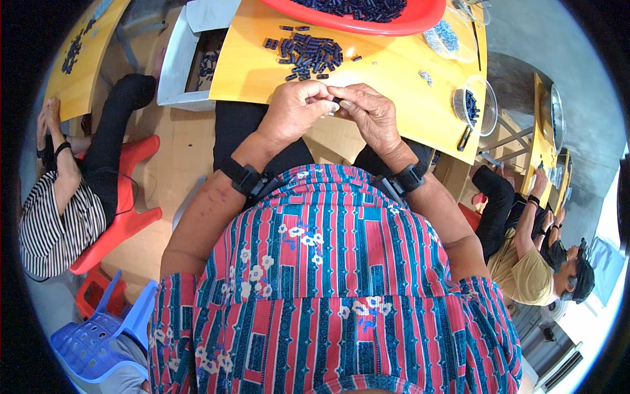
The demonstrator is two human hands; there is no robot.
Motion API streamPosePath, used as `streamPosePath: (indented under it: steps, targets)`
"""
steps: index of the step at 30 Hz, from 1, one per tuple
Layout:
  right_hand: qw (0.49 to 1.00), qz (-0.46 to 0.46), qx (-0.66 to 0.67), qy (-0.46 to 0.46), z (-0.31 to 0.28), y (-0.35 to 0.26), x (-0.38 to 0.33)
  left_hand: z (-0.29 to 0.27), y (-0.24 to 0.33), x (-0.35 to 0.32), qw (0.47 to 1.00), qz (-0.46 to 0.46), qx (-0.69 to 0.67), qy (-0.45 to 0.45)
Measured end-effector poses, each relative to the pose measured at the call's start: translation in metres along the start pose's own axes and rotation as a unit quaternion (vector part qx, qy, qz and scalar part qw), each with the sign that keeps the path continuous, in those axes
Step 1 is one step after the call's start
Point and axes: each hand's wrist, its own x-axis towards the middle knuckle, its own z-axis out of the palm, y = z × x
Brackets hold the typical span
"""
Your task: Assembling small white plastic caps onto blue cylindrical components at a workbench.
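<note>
My left hand (pixel 293 113) and my right hand (pixel 369 113) meet just off the near edge of the yellow table (pixel 394 72). Between their fingertips they pinch a small dark piece (pixel 337 101), mostly hidden by the fingers. Just beyond my hands lies a loose pile of small dark blue oblong pieces (pixel 308 54). A large red basin (pixel 367 25) behind the pile holds many more of the same.
On the right side of the table stand a clear tub of dark pieces (pixel 486 108) and a clear tub of pale blue bits (pixel 453 41). A dark-handled tool (pixel 464 138) lies by the corner. An open white box (pixel 182 98) adjoins the table's left. People sit at tables on both sides.
</note>
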Motion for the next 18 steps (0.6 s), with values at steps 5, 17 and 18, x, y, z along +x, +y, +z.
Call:
streamPosePath:
  steps: [5,17,18]
  targets:
    - [0.989,0.115,0.091,0.001,-0.011,-0.009,0.006,0.004,0.000,0.004,0.999,0.013,-0.002,0.032]
    - [0.954,0.277,0.099,0.064,-0.024,-0.016,0.006,0.019,0.009,0.010,0.976,0.110,0.182,0.038]
    - [0.952,0.288,0.080,0.069,-0.026,-0.015,0.006,0.021,0.005,0.013,0.969,0.130,0.207,0.043]
